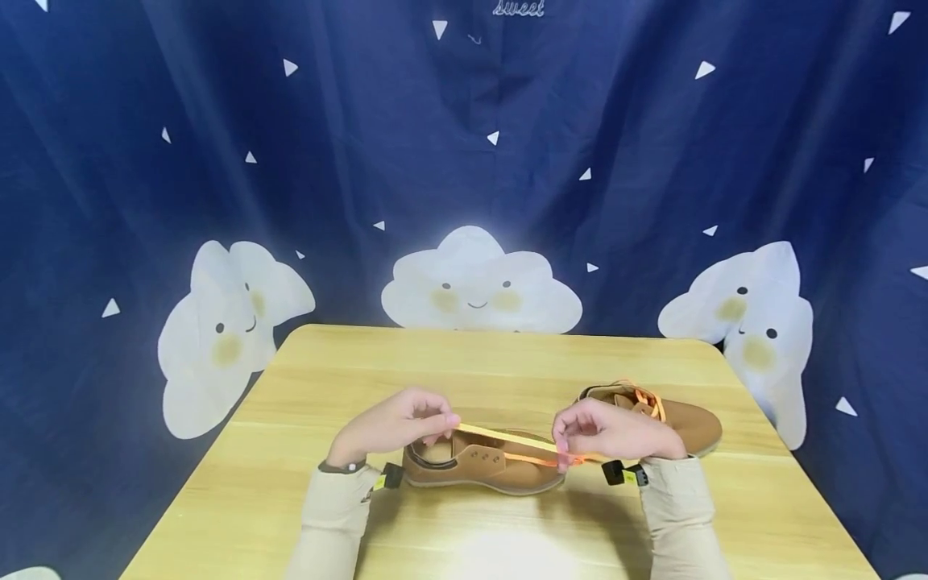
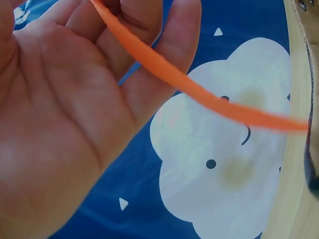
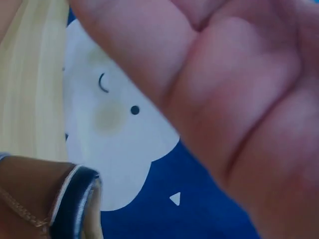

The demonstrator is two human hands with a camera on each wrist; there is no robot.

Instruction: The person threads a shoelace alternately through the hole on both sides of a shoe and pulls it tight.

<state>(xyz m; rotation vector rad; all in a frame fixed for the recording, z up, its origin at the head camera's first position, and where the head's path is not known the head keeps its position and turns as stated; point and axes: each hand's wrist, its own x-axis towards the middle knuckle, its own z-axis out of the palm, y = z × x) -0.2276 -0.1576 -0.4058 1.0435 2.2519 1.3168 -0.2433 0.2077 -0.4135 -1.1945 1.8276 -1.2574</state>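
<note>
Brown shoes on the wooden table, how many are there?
2: the nearer brown low-cut shoe under the flat orange lace, and the farther brown low-cut shoe, partly behind the bare right hand.

A curtained tabletop nook fills my remote feed.
Navy fabric (image 1: 464, 105), printed with smiling white clouds (image 1: 478, 278), small white triangles (image 1: 706, 70) and the word "sweet" (image 1: 518, 8), hangs in folds behind and along both sides of a pale wood-grained table (image 1: 435, 358); from my screen I cannot tell whether this is a home or a studio.
</note>
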